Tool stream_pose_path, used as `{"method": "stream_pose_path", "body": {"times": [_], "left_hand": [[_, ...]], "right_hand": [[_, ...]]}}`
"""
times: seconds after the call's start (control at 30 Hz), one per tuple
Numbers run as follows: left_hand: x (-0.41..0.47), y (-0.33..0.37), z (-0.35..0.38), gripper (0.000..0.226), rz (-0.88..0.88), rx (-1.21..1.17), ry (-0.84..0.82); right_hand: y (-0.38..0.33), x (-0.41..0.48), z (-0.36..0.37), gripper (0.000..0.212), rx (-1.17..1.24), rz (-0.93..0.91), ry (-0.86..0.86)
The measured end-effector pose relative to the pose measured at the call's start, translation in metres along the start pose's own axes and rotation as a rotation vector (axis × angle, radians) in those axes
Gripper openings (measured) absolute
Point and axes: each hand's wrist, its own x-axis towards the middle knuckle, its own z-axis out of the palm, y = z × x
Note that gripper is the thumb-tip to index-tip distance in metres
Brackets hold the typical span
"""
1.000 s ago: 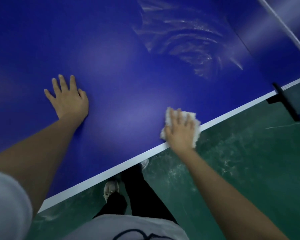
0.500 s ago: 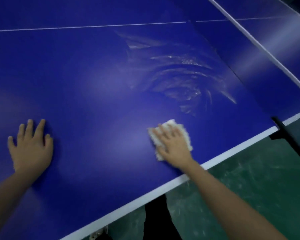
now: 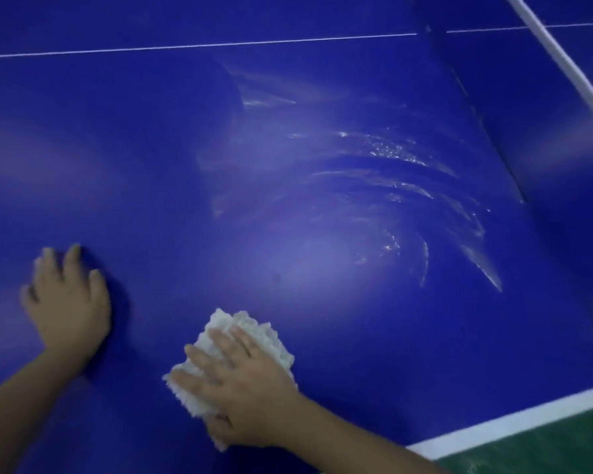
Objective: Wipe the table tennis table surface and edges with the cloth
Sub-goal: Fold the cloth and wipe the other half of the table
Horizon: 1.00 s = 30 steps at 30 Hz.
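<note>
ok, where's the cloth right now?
Head view, lower centre: the cloth lies flat on the blue table under the right hand, just right of the left hand.

Right hand (image 3: 250, 388) presses cloth (image 3: 254, 340) flat on blue table (image 3: 151, 165).

Your left hand (image 3: 67, 302) and your right hand (image 3: 247, 388) are both bare. Your left forearm (image 3: 18, 405) and your right forearm (image 3: 356, 436) are bare too, right to the edge of the view. The left hand looks blurry
</note>
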Motion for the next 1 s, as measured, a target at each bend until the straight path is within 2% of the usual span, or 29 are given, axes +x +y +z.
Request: {"method": "stream_pose_path", "body": {"times": [0.07, 0.1, 0.13, 0.23, 0.3, 0.37, 0.4, 0.43, 0.47, 0.63, 0.73, 0.8, 0.83, 0.9, 1.0], "left_hand": [[0.001, 0.042, 0.001, 0.057, 0.13, -0.019, -0.064], [0.006, 0.053, 0.003, 0.055, 0.178, -0.004, -0.084], [0.012, 0.061, 0.006, 0.052, 0.207, 0.009, -0.09], [0.029, 0.061, 0.012, 0.049, 0.158, 0.022, -0.063], [0.028, 0.063, 0.013, 0.05, 0.13, 0.036, -0.062], [0.028, 0.064, 0.012, 0.049, 0.115, 0.045, -0.078], [0.029, 0.065, 0.011, 0.05, 0.104, 0.04, -0.086], [0.029, 0.066, 0.009, 0.05, 0.099, 0.038, -0.089], [0.029, 0.067, 0.008, 0.05, 0.092, 0.035, -0.093], [0.029, 0.066, 0.006, 0.057, 0.083, 0.047, -0.118], [0.029, 0.067, 0.007, 0.063, 0.095, 0.058, -0.122], [0.029, 0.067, 0.007, 0.063, 0.086, 0.058, -0.132], [0.029, 0.067, 0.007, 0.063, 0.083, 0.059, -0.137], [0.028, 0.067, 0.007, 0.064, 0.083, 0.057, -0.143], [0.028, 0.068, 0.006, 0.064, 0.084, 0.059, -0.152]], "right_hand": [[0.052, -0.002, -0.006, 0.067, -0.032, -0.047, 0.0], [0.085, 0.002, -0.018, 0.062, -0.085, 0.008, -0.019], [0.125, 0.007, -0.023, 0.059, -0.15, 0.067, 0.047], [0.248, 0.022, -0.047, 0.066, -0.213, 0.492, 0.082], [0.313, 0.026, -0.059, 0.057, -0.131, 0.829, 0.126], [0.334, 0.035, -0.066, 0.054, -0.008, 1.11, 0.205], [0.323, 0.044, -0.064, 0.055, 0.014, 1.173, 0.23], [0.302, 0.054, -0.06, 0.055, -0.009, 1.158, 0.231], [0.275, 0.064, -0.052, 0.054, -0.044, 1.066, 0.222], [0.107, 0.07, -0.021, 0.062, -0.099, 0.131, 0.027], [0.113, 0.113, -0.026, 0.062, -0.045, -0.112, -0.076], [0.157, 0.166, -0.038, 0.058, -0.113, -0.129, -0.053], [0.186, 0.194, -0.048, 0.056, -0.154, -0.073, -0.02], [0.255, 0.242, -0.069, 0.052, -0.206, 0.212, 0.085], [0.34, 0.266, -0.085, 0.048, -0.069, 0.701, 0.181]]}}
